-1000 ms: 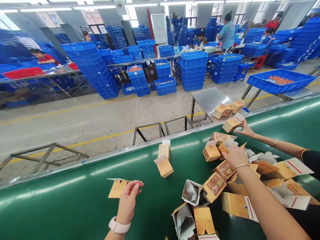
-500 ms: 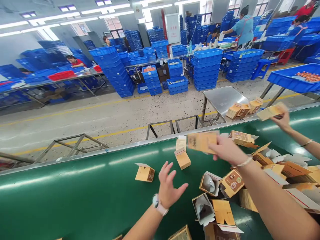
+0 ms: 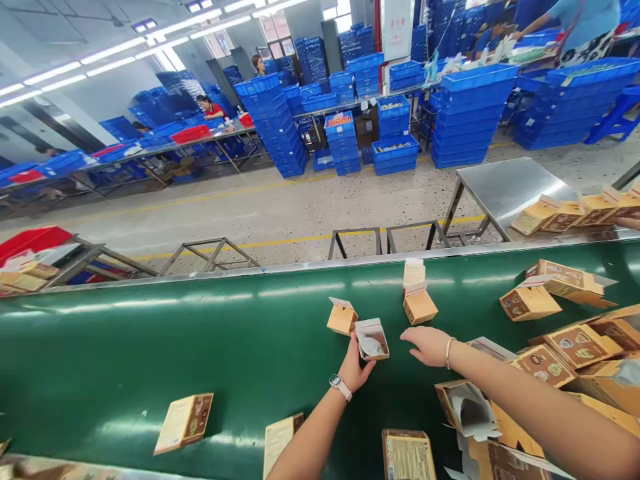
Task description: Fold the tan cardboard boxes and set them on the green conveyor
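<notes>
My left hand [image 3: 356, 368] grips a small open cardboard carton [image 3: 373, 341] by its near left side. The carton's mouth faces up, and a silvery bag shows inside. Right behind it lies another carton [image 3: 342, 319] with its flap raised. My right hand [image 3: 429, 345] hovers over the green conveyor belt, just right of the held carton and apart from it. Its fingers are stretched out and hold nothing. Beyond the right hand, two cartons stand together, the nearer one [image 3: 421, 307] tan with a raised flap. An open carton with a silvery bag [image 3: 470, 407] lies below my right forearm.
Many cartons crowd the belt [image 3: 240, 373] on the right, one brown-printed [image 3: 580, 343]. Single cartons lie at the near side, one [image 3: 185, 423] at left. Across the belt, a steel table [image 3: 520, 190] bears a row of cartons, with another person's hand [image 3: 627, 221] beside them.
The carton in my right hand is gone from it, and that hand is now empty. My left hand, empty before, has taken hold of an open carton. The view has swung left.
</notes>
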Available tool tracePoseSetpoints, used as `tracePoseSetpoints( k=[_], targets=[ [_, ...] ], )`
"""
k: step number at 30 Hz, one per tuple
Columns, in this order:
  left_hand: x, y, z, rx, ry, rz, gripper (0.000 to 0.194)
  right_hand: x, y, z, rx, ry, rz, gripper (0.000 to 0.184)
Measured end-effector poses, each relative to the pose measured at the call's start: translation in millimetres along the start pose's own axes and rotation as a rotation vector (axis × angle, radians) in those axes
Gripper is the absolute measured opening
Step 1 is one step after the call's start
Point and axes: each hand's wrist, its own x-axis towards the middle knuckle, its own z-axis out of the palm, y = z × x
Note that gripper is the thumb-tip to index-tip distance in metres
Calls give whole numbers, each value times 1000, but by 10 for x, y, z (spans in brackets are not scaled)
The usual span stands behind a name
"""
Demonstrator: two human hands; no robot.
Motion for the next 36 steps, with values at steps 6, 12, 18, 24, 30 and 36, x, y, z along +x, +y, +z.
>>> tracePoseSetpoints(
  k=[6,12,18,24,30,36],
  targets=[
    [112,-29,-115,368,-110,294,70,122,279,399,-208,57,-310,75],
    [394,175,-204,479,-304,357,62,26,451,651,-142,53,-24,83],
    [611,459,-137,392,-451,362,50,87,244,743,-74,46,281,76],
    [711,515,55,156,-405,207,9,90,118,1082,333,581,362,36],
    [548,490,392,-170,-144,-45,20,269,-7,1471,762,1150,443,34],
    [697,504,412,-556,-314,-495,35,337,-213,1534,948,1255,607,31]
  ],
)
